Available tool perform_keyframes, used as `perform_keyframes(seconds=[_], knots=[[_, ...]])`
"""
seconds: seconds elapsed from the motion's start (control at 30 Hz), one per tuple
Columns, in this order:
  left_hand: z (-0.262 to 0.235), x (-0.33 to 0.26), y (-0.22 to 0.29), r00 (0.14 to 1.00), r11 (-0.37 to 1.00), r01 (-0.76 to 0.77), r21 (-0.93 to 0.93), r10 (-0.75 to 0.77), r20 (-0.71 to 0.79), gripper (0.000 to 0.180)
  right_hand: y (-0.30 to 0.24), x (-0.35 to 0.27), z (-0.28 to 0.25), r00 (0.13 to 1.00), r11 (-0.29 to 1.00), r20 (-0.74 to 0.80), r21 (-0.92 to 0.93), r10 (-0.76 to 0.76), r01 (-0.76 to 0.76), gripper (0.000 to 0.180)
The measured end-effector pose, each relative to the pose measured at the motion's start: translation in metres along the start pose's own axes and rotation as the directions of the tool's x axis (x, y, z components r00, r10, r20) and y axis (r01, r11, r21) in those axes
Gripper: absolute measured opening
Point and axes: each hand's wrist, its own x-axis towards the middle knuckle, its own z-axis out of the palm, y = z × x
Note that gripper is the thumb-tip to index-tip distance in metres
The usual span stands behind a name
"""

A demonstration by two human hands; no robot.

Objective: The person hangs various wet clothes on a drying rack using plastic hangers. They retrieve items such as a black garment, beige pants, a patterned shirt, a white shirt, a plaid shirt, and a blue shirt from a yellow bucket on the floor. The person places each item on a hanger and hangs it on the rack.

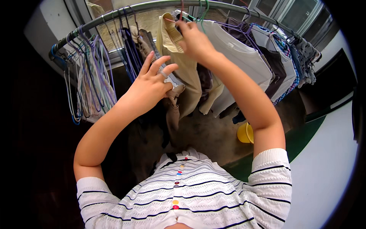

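While hanging laundry, right hand [194, 40] is pinching a thin wire hanger top at upper centre, by the grey metal rail [114, 15].
Left hand [150, 86], fingers spread, is pressing the beige cotton garment [187, 72] flat; steadying cloth helps, keeping the hook level.

The right hand [195, 40] is raised to the far rail [114, 15], fingers closed on the top of a beige garment [187, 72]. The left hand [152, 82] rests open against hanging clothes just left of it. Empty hangers [87, 76] crowd the rail's left end; a white shirt [244, 61] hangs right. A yellow bucket [244, 133] sits below.
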Motion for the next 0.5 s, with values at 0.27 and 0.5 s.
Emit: perform_keyframes(seconds=[0.27,0.5], knots=[[0.002,0.009,0.070,0.969,0.872,-0.101,-0.480,-0.024,-0.247,0.086,0.032,-0.193,0.000,0.666,0.871,-0.740,0.266,-0.089,0.412,0.048],[0.119,0.097,0.204,0.968,0.429,-0.140,-0.893,0.247,-0.034,0.063,0.158,-0.396,0.048,0.386,0.529,-0.371,0.476,0.845,-0.702,0.070]])
